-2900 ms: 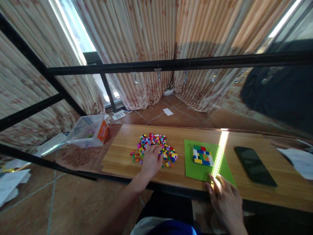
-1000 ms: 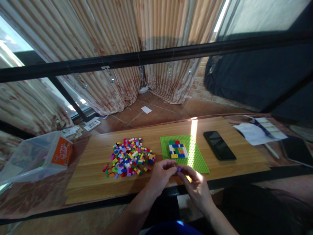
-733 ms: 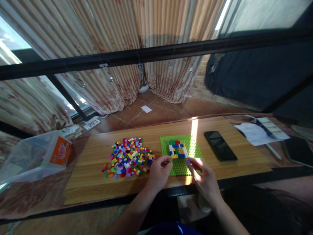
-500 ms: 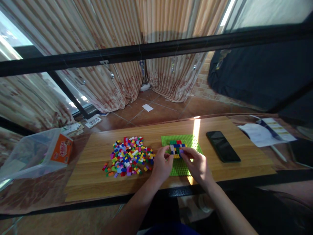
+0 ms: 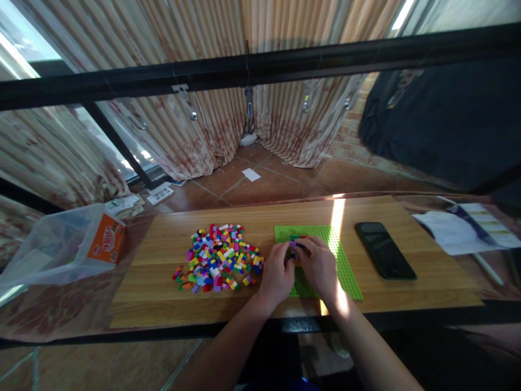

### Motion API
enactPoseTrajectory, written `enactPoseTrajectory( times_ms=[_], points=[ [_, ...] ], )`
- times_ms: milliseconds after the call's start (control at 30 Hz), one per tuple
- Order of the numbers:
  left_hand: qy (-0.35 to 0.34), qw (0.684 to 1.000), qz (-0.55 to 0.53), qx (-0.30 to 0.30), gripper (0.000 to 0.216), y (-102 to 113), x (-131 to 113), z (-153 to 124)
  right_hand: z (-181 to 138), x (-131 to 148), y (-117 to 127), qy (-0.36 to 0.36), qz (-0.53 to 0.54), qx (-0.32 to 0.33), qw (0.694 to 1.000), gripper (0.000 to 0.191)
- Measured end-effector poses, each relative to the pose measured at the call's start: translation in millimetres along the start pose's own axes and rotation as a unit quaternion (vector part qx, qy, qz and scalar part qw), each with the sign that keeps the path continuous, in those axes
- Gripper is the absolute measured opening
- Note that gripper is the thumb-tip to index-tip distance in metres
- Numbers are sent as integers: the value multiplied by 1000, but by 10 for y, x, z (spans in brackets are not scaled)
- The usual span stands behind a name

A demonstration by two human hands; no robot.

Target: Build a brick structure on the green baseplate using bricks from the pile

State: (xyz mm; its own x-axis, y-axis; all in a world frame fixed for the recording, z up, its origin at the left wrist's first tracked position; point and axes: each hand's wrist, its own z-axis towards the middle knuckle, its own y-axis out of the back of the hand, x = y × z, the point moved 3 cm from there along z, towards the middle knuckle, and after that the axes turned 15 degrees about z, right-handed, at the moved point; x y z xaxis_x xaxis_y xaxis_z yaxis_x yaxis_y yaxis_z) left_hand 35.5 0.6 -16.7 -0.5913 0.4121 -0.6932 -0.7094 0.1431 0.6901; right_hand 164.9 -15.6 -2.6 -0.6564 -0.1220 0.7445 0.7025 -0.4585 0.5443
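Note:
Over the green studded baseplate point(image 5: 345, 274), my two hands meet with their fingertips nearly touching. My right hand point(image 5: 321, 266) is closed in a pinch at a small purple toy brick point(image 5: 292, 244). Beside it on the left, my left hand point(image 5: 277, 277) has its thumb and fingers drawn together; what they grip is hidden. Beneath the fingers is a low build of coloured bricks, mostly covered, with a green and red strip point(image 5: 298, 237) showing at its back edge. A heap of loose coloured bricks point(image 5: 222, 258) lies left of the baseplate.
All this rests on a wooden board point(image 5: 150, 282). A black phone point(image 5: 385, 250) lies right of the baseplate. Papers point(image 5: 442, 231) are at the far right. On the left stands a clear plastic box point(image 5: 61, 244) with an orange label.
My right hand has moved leftward to my left hand with the purple brick, and the hands now cover most of the build. The whole view has shifted slightly.

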Motion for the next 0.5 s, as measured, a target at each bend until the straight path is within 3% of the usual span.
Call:
enactPoseTrajectory(
  times_ms=[500],
  points=[
    [-4,1000,24,4,45,-35,-30,-29,-61,45,15,24,17,-18,999,31]
  ],
)
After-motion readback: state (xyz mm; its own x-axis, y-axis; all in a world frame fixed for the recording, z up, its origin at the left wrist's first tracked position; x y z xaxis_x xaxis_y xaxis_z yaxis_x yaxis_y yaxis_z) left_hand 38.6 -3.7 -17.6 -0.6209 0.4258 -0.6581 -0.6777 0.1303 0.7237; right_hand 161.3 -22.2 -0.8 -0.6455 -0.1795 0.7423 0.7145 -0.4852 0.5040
